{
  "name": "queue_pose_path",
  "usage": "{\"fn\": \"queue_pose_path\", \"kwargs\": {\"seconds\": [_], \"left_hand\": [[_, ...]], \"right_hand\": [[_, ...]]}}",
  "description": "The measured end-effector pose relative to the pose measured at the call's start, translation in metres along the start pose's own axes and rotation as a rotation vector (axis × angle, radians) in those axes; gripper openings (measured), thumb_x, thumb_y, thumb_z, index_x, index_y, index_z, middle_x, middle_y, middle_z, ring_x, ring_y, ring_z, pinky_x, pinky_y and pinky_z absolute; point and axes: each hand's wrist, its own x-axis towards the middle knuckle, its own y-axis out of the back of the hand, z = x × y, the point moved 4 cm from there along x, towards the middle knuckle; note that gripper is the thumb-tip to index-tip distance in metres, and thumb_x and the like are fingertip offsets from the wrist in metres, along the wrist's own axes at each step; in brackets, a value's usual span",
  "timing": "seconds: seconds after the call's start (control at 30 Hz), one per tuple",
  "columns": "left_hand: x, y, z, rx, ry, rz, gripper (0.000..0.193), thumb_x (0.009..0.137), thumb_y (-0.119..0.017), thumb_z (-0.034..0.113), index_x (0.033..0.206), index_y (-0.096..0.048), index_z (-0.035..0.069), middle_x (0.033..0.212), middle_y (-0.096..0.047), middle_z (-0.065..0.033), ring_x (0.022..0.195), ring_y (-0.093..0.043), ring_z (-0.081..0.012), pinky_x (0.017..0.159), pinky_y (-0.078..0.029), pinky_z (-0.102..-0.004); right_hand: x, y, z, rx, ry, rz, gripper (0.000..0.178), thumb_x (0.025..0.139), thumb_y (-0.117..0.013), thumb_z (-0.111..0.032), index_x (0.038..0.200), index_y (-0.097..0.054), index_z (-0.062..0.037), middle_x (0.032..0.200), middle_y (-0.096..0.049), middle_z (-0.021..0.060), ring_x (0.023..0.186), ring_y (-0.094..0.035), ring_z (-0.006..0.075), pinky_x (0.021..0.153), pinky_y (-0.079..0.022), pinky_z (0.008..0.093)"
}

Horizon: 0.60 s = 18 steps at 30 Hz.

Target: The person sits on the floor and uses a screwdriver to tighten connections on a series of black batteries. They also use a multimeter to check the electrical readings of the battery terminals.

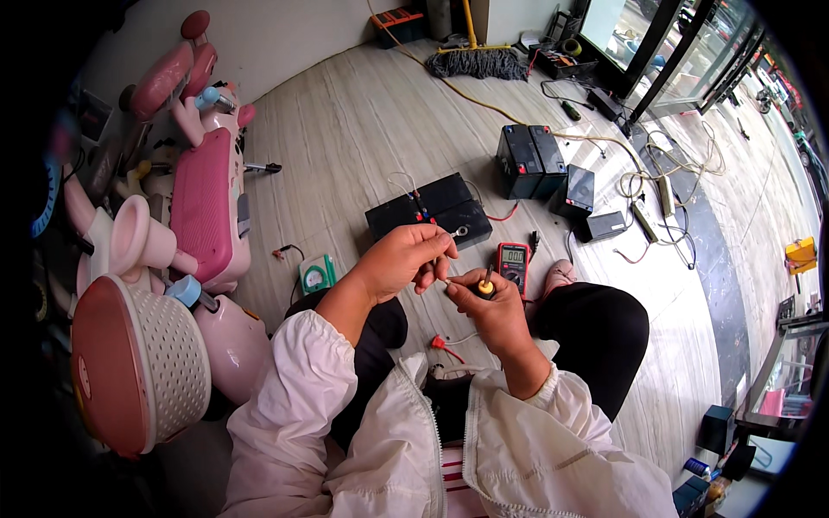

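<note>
In front of my knees my left hand (393, 263) is closed in a pinch. A small silver ring terminal (461, 231) sticks out at its thumb and fingertip. Just to the right my right hand (496, 311) is closed round a screwdriver (487, 287) with a yellow and black handle. Its thumb and forefinger meet close to the left fingers; anything tiny between them cannot be made out. Behind the hands, black batteries (449, 192) lie side by side with thin wires on them. A red multimeter (513, 264) lies right of my right hand, its display lit.
More black batteries (522, 160) stand farther back right. A green and white meter (318, 274) sits left, a red connector (440, 343) between my legs. A pink scooter (207, 198) fills the left side. Cables (643, 177) trail at right; a mop (479, 62) lies behind.
</note>
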Motion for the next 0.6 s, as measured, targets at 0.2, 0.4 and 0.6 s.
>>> {"fn": "queue_pose_path", "kwargs": {"seconds": [0.2,0.4,0.6], "left_hand": [[0.003,0.004,-0.004,-0.041,-0.001,0.04,0.028,0.106,-0.048,0.027,0.096,-0.06,0.004,0.07,-0.058,-0.001,0.05,-0.047,-0.0058,0.044,-0.038,-0.0219],[0.005,0.012,-0.001,-0.069,-0.058,0.09,0.029,0.107,-0.046,0.027,0.095,-0.06,0.005,0.069,-0.056,0.0,0.05,-0.045,-0.0047,0.044,-0.038,-0.0215],[0.002,0.007,0.0,0.006,-0.038,0.088,0.029,0.106,-0.048,0.028,0.094,-0.06,0.005,0.068,-0.054,0.0012,0.049,-0.043,-0.0039,0.043,-0.036,-0.0208]], "right_hand": [[-0.003,-0.003,0.001,-0.079,0.062,0.038,0.013,0.092,-0.075,-0.013,0.097,-0.071,-0.0023,0.084,-0.069,0.0019,0.071,-0.059,0.0066,0.064,-0.047,0.0207],[0.001,0.003,0.008,0.29,-0.147,0.031,0.026,0.098,-0.067,-0.024,0.111,-0.071,-0.0017,0.084,-0.069,0.0041,0.06,-0.053,0.0066,0.055,-0.041,0.0214],[-0.002,-0.003,0.009,0.227,-0.191,0.014,0.017,0.093,-0.073,-0.017,0.102,-0.071,-0.0025,0.08,-0.067,0.0025,0.063,-0.055,0.0066,0.057,-0.043,0.0215]]}}
